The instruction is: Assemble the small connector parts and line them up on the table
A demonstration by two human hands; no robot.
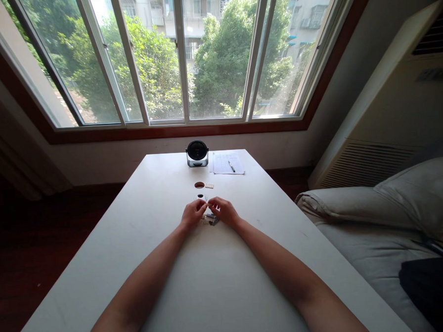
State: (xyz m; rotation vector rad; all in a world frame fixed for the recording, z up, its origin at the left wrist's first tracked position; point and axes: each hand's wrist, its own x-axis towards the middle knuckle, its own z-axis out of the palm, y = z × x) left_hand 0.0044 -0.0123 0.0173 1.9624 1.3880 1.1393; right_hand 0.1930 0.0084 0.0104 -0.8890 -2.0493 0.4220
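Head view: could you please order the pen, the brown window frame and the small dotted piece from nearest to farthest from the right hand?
1. Small dotted piece: beyond the right hand, slightly left.
2. Pen: on the paper, farther right.
3. Brown window frame: beyond the table.

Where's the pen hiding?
In the head view, the pen lies on the paper near the white table's far edge, to the right of the round black device.
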